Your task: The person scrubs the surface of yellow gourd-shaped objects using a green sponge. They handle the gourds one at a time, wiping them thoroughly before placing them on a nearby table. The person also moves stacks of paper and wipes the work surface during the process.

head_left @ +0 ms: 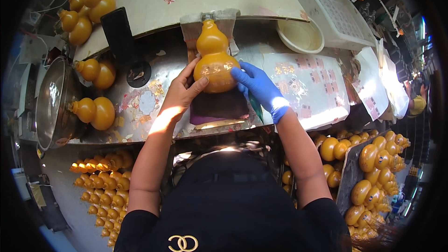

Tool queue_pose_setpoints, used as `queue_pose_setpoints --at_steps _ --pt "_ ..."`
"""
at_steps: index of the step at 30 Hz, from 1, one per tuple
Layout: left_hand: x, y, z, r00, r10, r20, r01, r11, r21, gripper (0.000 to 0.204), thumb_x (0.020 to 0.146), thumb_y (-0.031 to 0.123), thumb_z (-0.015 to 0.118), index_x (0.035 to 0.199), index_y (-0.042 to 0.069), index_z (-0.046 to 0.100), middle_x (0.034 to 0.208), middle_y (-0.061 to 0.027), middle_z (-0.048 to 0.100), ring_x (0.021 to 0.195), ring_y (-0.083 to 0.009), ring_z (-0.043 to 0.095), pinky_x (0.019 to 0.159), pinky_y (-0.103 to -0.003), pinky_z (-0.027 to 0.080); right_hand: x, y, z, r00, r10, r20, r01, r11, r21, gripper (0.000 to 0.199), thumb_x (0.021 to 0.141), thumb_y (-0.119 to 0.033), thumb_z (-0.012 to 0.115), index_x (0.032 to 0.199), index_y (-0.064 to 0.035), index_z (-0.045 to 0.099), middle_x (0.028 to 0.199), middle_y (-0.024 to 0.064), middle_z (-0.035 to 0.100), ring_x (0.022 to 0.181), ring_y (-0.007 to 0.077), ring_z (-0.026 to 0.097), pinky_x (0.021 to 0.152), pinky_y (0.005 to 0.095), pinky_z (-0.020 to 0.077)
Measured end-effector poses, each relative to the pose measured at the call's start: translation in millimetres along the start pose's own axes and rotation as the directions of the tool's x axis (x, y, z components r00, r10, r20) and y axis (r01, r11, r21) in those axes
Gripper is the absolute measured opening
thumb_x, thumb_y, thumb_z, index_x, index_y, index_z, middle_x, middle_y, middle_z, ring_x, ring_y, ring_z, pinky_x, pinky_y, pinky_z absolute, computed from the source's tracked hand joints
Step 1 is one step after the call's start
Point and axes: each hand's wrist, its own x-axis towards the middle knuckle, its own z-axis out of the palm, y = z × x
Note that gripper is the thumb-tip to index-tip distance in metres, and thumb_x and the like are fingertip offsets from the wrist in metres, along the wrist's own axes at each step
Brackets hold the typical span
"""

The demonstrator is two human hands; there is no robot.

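Note:
A glossy yellow gourd-shaped bottle (pixel 213 42) lies in front of me, its neck pointing away, over a pale cloth (pixel 190 27). My bare left hand (pixel 185 87) holds the left side of its wider bulb, thumb on the upper surface. On the right side, my right hand (pixel 259 83) grips the same bulb in a blue glove. Faint pale marks show on the bulb between the hands. Under the gloved hand a dark green strip (pixel 255 106) sticks out; whether I hold it is hidden. A dark pad (pixel 219 106) lies at the bottle's near end.
Sticker sheets (pixel 308 86) cover the bench at right, by a cream basin (pixel 301 36) and a white crate (pixel 333 11). Left are a phone-like black slab on a stand (pixel 117 30), more gourd bottles (pixel 103 113) and a metal bowl (pixel 58 102). Racked gourd bottles (pixel 105 196) flank me below.

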Motion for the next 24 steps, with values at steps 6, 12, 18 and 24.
queue_pose_setpoints --at_steps 6,12,18,24 --pt "-0.3 -0.4 2.0 1.0 -0.013 -0.014 0.013 1.0 -0.025 0.073 0.085 0.035 0.069 0.142 0.003 0.037 0.134 -0.0114 0.05 0.123 -0.0194 0.046 0.106 -0.031 0.032 -1.3 -4.3 0.1 0.999 0.033 -0.004 -0.033 0.999 0.005 0.059 0.086 -0.043 0.066 0.124 0.0002 0.053 0.076 -0.0033 0.051 0.064 0.0039 0.042 0.058 0.018 0.0361" --pt "0.9 5.1 3.3 1.0 -0.013 -0.029 0.011 0.998 -0.067 0.073 0.085 0.029 0.071 0.143 0.001 0.035 0.133 -0.0137 0.05 0.121 -0.0197 0.048 0.104 -0.03 0.035 -2.6 -7.2 -2.7 0.998 0.056 0.034 -0.058 0.997 0.055 0.056 0.086 -0.046 0.066 0.117 -0.0004 0.057 0.074 -0.0031 0.051 0.063 0.004 0.042 0.058 0.0187 0.037" --pt "1.1 -3.6 0.1 0.999 0.047 -0.025 -0.045 0.997 0.067 0.077 0.084 0.035 0.072 0.142 0.0 0.036 0.133 -0.0128 0.05 0.12 -0.0191 0.049 0.103 -0.03 0.037 3.9 -0.6 -1.1 1.0 -0.006 -0.029 0.003 0.993 -0.116 0.059 0.082 -0.052 0.066 0.11 -0.0005 0.059 0.071 -0.0022 0.051 0.063 0.0056 0.045 0.058 0.0208 0.038" --pt "2.6 -6.1 -1.6 0.998 0.05 -0.029 -0.049 0.998 0.037 0.076 0.084 0.034 0.072 0.142 0.0 0.036 0.133 -0.012 0.05 0.121 -0.0187 0.048 0.103 -0.03 0.036 5.1 0.5 -1.0 0.998 -0.02 -0.057 0.011 0.987 -0.158 0.059 0.081 -0.054 0.067 0.105 -0.0001 0.06 0.068 -0.0018 0.051 0.062 0.0059 0.046 0.058 0.0211 0.0392"
